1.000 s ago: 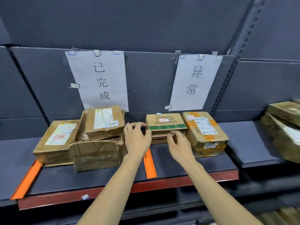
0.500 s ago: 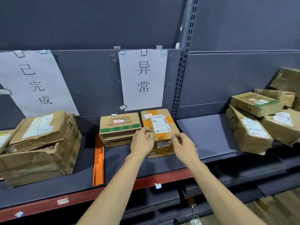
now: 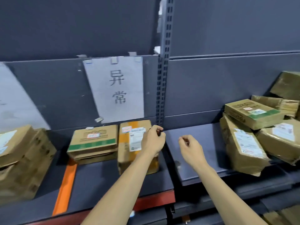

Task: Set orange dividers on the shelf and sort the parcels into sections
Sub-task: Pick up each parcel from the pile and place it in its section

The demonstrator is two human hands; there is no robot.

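Parcels [image 3: 138, 143] sat on the shelf [image 3: 103, 176] under the sign [image 3: 116, 88]: a green-striped box [image 3: 93, 142] and, touching its right side, a box with orange tape. One orange divider [image 3: 65, 187] lay flat on the shelf, left of the green-striped box. More parcels were stacked at far left [image 3: 21, 159]. A loose pile [image 3: 253, 137] lay on the next bay at right. My left hand [image 3: 153, 140] hovered over the taped box's right edge, grip narrow, fingers curled; whether it held anything I could not tell. My right hand [image 3: 191, 148] hung above bare shelf, fingers loosely curled, holding nothing.
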